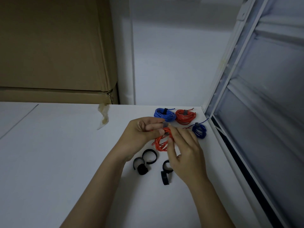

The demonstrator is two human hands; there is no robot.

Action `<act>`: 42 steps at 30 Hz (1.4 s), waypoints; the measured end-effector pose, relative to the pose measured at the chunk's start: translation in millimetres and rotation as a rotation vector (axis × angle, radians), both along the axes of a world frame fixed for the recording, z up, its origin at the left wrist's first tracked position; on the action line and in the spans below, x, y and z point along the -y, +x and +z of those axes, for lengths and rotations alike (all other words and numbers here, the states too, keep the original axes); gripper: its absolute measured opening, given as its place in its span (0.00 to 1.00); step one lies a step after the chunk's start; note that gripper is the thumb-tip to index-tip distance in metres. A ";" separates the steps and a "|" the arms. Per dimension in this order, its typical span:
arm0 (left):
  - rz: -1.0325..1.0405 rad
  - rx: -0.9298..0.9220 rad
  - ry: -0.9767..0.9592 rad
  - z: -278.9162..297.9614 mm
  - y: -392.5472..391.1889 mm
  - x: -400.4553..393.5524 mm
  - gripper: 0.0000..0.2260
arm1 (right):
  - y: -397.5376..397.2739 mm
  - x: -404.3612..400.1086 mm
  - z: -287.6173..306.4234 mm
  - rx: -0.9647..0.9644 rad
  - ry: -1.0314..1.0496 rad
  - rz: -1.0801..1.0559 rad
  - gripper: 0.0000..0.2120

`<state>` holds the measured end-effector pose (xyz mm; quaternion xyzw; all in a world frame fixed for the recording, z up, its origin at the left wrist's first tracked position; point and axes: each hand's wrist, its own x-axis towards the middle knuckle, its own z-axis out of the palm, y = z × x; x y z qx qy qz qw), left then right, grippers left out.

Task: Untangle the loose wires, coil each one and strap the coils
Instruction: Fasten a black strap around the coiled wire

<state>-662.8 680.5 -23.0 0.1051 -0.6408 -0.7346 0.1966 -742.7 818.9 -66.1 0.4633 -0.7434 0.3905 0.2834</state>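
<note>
Open white table (pixel 57 162) is left to the left of the loose black straps (pixel 148 160), while passage beyond them is blocked by three strapped coils (pixel 185 116) and, further right, the window frame (pixel 230 99).

text: none legible | labels: none | brands: none | numbers: none

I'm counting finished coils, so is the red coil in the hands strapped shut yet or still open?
Not yet fastened, it seems: both hands, left hand and right hand, hold the red coil while pinching a grey strap around it.
</note>
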 end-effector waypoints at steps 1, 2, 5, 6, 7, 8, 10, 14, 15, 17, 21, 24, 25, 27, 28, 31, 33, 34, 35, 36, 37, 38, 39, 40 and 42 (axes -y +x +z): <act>0.000 0.006 -0.005 0.3 0.0 0.5 0.13 | -1.1 -0.1 -0.2 0.013 0.001 0.020 0.16; -0.003 0.016 -0.010 0.3 -0.1 0.1 0.13 | -2.2 -0.5 -0.3 0.027 -0.009 0.027 0.15; -0.015 0.042 -0.034 -0.6 -0.8 -2.8 0.13 | -3.1 -1.3 0.5 0.121 -0.120 0.042 0.12; -0.016 0.044 -0.045 -0.7 -0.9 -3.4 0.13 | -2.1 -1.4 1.1 0.175 -0.160 0.056 0.10; -0.016 0.044 -0.057 -0.6 -0.9 -3.7 0.13 | -0.6 -1.1 1.7 0.244 -0.199 0.076 0.10; -0.018 0.044 -0.068 -0.2 -0.8 -3.7 0.13 | 0.7 -1.0 2.2 0.325 -0.237 0.105 0.09; -0.018 0.045 -0.088 0.3 -0.6 -3.8 0.12 | 2.6 -0.3 3.9 0.499 -0.309 0.180 0.09; -0.005 0.044 -0.106 0.6 -1.8 -7.1 0.11 | 1.8 0.0 6.5 0.605 -0.419 0.224 0.09; 0.000 0.043 -0.107 0.7 -2.0 -7.8 0.10 | 1.1 -0.2 6.7 0.542 -0.410 0.213 0.08; 0.012 0.042 -0.114 0.6 -1.9 -8.4 0.10 | 0.7 -0.4 4.4 0.333 -0.335 0.153 0.06; 0.049 0.037 -0.118 1.1 -2.6 -9.2 0.12 | -3.4 -1.2 0.1 0.018 -0.220 0.052 0.07; 0.077 0.024 -0.083 2.6 -2.4 -7.9 0.12 | -7.5 -2.7 -0.7 -0.067 -0.168 0.056 0.09; 0.075 0.025 -0.078 2.6 -2.1 -6.7 0.12 | -8.3 -2.8 -0.3 -0.052 -0.157 0.078 0.10; 0.063 0.035 -0.074 2.5 -1.2 -4.8 0.12 | -9.4 -3.1 -0.2 0.010 -0.151 0.120 0.10; 0.055 0.043 -0.075 2.5 -1.0 -4.7 0.12 | -10.0 -3.3 -0.2 0.053 -0.154 0.144 0.10; 0.037 0.049 -0.086 2.6 -1.6 -6.9 0.10 | -9.7 -3.1 -1.3 0.177 -0.185 0.195 0.09; 0.037 0.049 -0.076 2.5 -2.3 -7.7 0.11 | -8.0 -2.1 -2.3 0.217 -0.215 0.195 0.09; 0.040 0.049 -0.073 2.6 -2.6 -7.4 0.11 | -7.1 -1.5 -2.1 0.225 -0.225 0.194 0.08; 0.045 0.050 -0.077 3.0 -2.9 -7.0 0.11 | -6.4 -1.0 -1.4 0.226 -0.231 0.194 0.08; 0.050 0.054 -0.091 3.7 -2.8 -6.4 0.11 | -5.8 -0.8 -0.5 0.224 -0.232 0.194 0.08; 0.056 0.059 -0.109 4.3 -2.6 -5.8 0.10 | -5.5 -0.7 0.3 0.216 -0.230 0.192 0.08; 0.063 0.061 -0.121 4.6 -2.4 -5.2 0.09 | -5.1 -0.4 1.0 0.206 -0.227 0.190 0.08; 0.069 0.058 -0.121 4.8 -2.2 -5.2 0.09 | -4.5 -0.1 1.3 0.199 -0.224 0.186 0.08; 0.077 0.051 -0.119 4.9 -2.0 -5.8 0.08 | -3.9 0.4 1.2 0.197 -0.218 0.180 0.08; 0.105 0.037 -0.146 4.2 -2.5 -7.4 0.09 | -3.5 1.2 0.9 0.199 -0.209 0.166 0.08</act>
